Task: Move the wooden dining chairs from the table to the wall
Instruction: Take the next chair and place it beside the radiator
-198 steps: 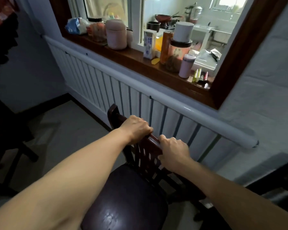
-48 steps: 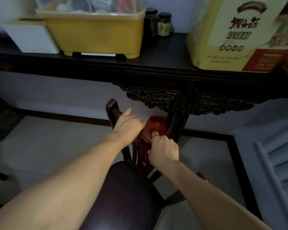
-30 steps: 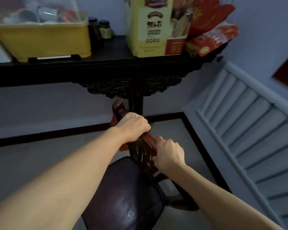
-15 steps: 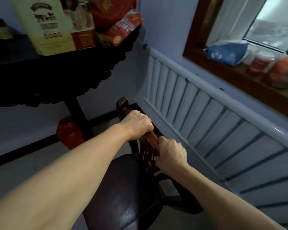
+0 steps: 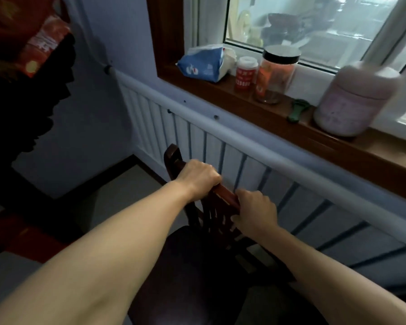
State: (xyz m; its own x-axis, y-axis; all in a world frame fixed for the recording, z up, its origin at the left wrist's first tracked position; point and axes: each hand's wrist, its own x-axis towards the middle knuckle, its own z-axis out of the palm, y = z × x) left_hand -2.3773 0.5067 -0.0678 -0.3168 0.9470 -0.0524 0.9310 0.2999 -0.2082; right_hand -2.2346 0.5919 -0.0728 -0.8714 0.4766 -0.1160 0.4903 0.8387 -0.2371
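A dark wooden dining chair (image 5: 197, 273) with a glossy seat and slatted back stands right below me, its back turned toward the white panelled wall (image 5: 279, 195). My left hand (image 5: 197, 177) is closed over the left part of the chair's top rail. My right hand (image 5: 256, 212) grips the right part of the same rail. The chair back is close to the wall panelling. The chair's legs are hidden under the seat and my arms.
A wooden windowsill (image 5: 291, 127) above the panelling carries a blue bag (image 5: 202, 64), two jars (image 5: 277, 71) and a pink container (image 5: 352, 99). A dark carved side table (image 5: 26, 109) with red packets stands at the left. Pale tiled floor (image 5: 117, 195) lies between it and the chair.
The view has swung right, from the dark side table to the panelled wall under the window. The chair came along, its back now near the panelling. Both hands kept their grip.
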